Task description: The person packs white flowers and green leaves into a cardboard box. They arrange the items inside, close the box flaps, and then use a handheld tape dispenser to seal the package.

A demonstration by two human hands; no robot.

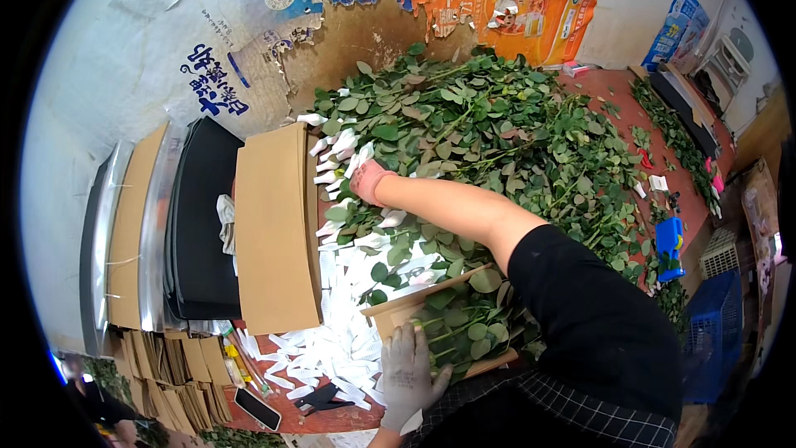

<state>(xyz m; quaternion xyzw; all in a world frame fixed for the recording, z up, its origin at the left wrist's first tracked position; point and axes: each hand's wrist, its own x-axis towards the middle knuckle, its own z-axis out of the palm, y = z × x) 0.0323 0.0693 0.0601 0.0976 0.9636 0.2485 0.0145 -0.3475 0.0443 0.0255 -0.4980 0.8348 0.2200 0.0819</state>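
Note:
My right hand (371,182), in a pink glove, reaches over the heap and its fingers close at a rose bud in a white sleeve (359,158). The grip is partly hidden behind the glove. Low in the view, my left hand (407,370), in a grey glove, lies flat with the thumb spread. It rests at the end of a folded cardboard sheet (398,314), where green rose stems and leaves (479,323) lie inside. More white-sleeved buds (329,165) line the left side of the rose heap (472,118).
Loose white mesh sleeves (348,330) cover the red table (311,426). A cardboard stack (273,230) and black sheets (208,218) stand left. Near the front edge lie a black stapler (323,399) and a phone (257,409). A blue tool (669,249) and blue crate (712,336) are at right.

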